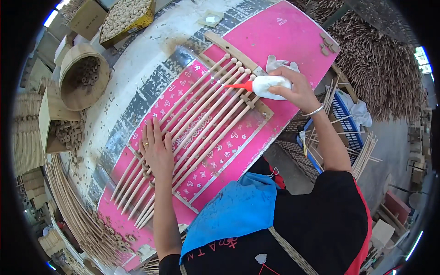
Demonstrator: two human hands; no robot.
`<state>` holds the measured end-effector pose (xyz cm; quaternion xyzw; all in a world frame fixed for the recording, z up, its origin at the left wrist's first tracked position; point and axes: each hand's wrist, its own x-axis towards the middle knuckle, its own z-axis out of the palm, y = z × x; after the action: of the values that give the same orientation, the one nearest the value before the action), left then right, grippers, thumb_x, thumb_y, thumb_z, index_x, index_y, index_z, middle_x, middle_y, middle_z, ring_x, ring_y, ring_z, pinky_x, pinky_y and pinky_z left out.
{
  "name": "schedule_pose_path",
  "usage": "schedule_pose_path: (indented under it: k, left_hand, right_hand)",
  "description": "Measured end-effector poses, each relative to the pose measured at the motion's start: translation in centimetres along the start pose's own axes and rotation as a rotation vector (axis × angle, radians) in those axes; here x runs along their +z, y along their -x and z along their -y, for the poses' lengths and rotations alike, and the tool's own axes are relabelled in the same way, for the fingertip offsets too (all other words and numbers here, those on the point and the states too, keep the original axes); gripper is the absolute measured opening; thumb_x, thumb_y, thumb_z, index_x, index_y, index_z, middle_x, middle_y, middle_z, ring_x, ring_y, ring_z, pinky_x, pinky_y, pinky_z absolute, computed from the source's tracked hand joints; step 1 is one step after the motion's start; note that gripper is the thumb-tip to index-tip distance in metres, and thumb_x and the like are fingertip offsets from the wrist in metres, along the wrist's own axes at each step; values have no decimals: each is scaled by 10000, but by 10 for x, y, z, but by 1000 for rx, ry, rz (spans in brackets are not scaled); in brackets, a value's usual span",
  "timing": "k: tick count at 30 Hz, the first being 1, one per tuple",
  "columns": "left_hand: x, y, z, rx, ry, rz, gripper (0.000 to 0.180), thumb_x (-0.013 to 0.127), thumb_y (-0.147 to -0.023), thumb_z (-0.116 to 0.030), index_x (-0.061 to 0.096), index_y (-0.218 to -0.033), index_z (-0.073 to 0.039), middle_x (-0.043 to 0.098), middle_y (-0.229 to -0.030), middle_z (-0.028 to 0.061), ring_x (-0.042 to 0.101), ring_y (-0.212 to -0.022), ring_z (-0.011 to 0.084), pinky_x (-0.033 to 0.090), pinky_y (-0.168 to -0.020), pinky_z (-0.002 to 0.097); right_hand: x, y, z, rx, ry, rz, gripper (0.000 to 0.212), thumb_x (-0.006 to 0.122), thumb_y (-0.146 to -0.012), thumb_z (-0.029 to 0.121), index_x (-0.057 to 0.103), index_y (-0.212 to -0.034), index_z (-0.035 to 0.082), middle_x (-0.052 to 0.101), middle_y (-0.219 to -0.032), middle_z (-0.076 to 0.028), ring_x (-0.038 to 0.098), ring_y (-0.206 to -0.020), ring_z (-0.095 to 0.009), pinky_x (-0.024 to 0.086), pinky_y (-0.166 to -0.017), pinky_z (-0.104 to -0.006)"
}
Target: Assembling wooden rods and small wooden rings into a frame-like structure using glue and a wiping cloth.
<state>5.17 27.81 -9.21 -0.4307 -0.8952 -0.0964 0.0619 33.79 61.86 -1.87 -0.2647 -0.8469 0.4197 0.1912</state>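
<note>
Several slim wooden rods lie side by side, slanting over a pink patterned sheet [224,156]. Small wooden balls [247,71] cap their far ends, beside a wooden strip [229,47]. My left hand [157,151] lies across the rods with its fingers stretched out flat. Small wooden rings [145,170] sit on the rods beside that hand, partly hidden by it. My right hand [300,89] grips a white squeeze bottle [262,84], tilted so that its red nozzle [237,85] points left over the rods near the balls. A crumpled white glove or cloth [275,63] lies behind the bottle.
On the left stand a round wooden tub [68,94] and a wooden box [45,121], both with rings. A yellow crate [137,26] of wooden balls stands far left. Long sticks [75,211] lie near left. Right of the table are a blue basket [340,112] and stick bundles [380,68].
</note>
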Motion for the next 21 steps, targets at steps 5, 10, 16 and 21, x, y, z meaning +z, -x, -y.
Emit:
schedule_pose_path:
  k: [5, 10, 16, 21]
  left_hand:
    - [0, 1, 1, 7, -14, -9, 587, 505, -1088, -369, 404, -1619, -139, 464, -1618, 131, 410, -1505, 301, 270, -1235, 514]
    - [2, 0, 1, 16, -7, -13, 587, 505, -1088, -373, 407, -1617, -139, 462, -1620, 131, 414, -1503, 303, 272, -1234, 512]
    - [3, 0, 1, 15, -18, -15, 588, 503, -1088, -377, 408, -1616, -135, 465, -1616, 138, 420, -1498, 307, 281, -1229, 506]
    - [2, 1, 2, 20, -16, -17, 589, 501, -1088, -381, 409, -1615, -133, 460, -1619, 139, 422, -1495, 306, 279, -1229, 506]
  right_hand:
    - [-7, 4, 1, 3, 50, 17, 386, 808, -855, 274, 704, -1130, 25, 705, -998, -78, 670, -918, -186, 514, -814, -339]
    - [-7, 6, 1, 9, 116, 25, 407, 816, -832, 293, 708, -1126, 34, 712, -984, -113, 693, -901, -227, 527, -800, -363]
    - [-11, 10, 2, -23, 101, 44, 407, 816, -830, 299, 707, -1119, 34, 712, -973, -100, 687, -872, -214, 526, -779, -358]
    - [-22, 15, 8, 58, 37, 65, 407, 812, -839, 315, 710, -1117, 36, 713, -945, -68, 663, -856, -172, 514, -758, -335]
